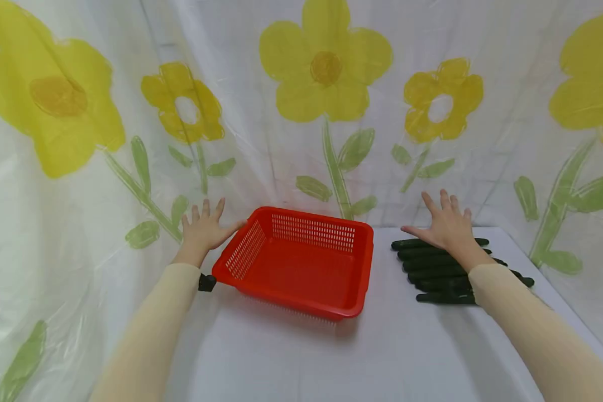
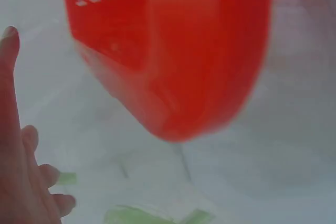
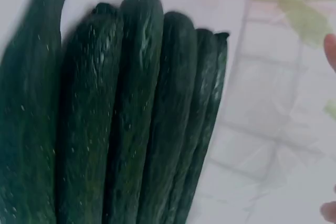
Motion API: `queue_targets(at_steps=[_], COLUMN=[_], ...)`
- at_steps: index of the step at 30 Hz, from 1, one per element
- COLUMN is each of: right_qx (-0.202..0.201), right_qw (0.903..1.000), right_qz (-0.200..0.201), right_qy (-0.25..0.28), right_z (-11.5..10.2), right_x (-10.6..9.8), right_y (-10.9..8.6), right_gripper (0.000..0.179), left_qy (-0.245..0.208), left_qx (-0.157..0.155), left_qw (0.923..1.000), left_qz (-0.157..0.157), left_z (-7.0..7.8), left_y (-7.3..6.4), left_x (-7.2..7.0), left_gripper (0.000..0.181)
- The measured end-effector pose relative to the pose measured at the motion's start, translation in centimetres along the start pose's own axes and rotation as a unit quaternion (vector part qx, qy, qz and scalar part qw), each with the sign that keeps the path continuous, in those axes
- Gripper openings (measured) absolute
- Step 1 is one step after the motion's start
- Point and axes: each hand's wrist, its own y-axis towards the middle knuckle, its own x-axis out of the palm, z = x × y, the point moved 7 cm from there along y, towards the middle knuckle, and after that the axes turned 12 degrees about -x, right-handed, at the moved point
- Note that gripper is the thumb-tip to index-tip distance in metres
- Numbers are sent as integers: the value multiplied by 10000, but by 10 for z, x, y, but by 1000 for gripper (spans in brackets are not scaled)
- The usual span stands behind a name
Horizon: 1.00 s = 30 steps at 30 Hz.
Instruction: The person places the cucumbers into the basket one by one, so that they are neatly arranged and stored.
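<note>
A red plastic basket (image 1: 301, 312) with slotted walls stands at the middle of the white table. My left hand (image 1: 204, 229) is raised beside its left side, fingers spread and holding nothing. In the left wrist view a gap shows between the thumb (image 2: 8, 61) and the basket (image 2: 210, 51). On the right, several dark green cucumbers (image 1: 437, 262) lie side by side in a row. Above their far end is my right hand (image 1: 447, 226), fingers spread and free of any object. The right wrist view shows the bumpy cucumbers (image 3: 131, 103) close up, with only fingertips at its right edge.
A whitish curtain (image 1: 246, 111) printed with yellow flowers hangs behind and along both sides of the table (image 1: 281, 357). A small black object (image 1: 207, 282) sits by the left wrist, near the basket's front left corner.
</note>
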Motion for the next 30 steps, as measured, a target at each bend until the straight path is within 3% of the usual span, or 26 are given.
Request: queue_targets(at_steps=[4,8,13,20,23,26,30], right_qx=[-34,9,128,500,722,941,1074], right_qw=[9993,9960,9909,9790,9714,9595,9351], right_qz=[92,198,447,603,550,363,178], right_qy=[373,874,1263,1880,2195,2630,3373], right_z=[-8,-10,-8,1,6,12,19], right_x=[-5,-3,-2,10,16,22,33], right_y=[-12,-36,-69,-115,-133,-151,-170], right_gripper=[119,116,109,96,90,85,77], left_qy=[-587,-1399,-2342,-3008,-3470,-3877,-4191], left_qx=[136,151,46,-149,-156,37,299], left_qw=[9981,9900,9722,9536,9377,9217,9069], left_qz=[-94,-137,-71,26,22,74,310], left_z=[7,5,-15,-48,-56,-59,-60], left_y=[-11,-33,-62,-86,-92,-96,-100], left_x=[-3,-1,9,35,53,72,86], left_gripper=[105,102,98,87,81,74,68])
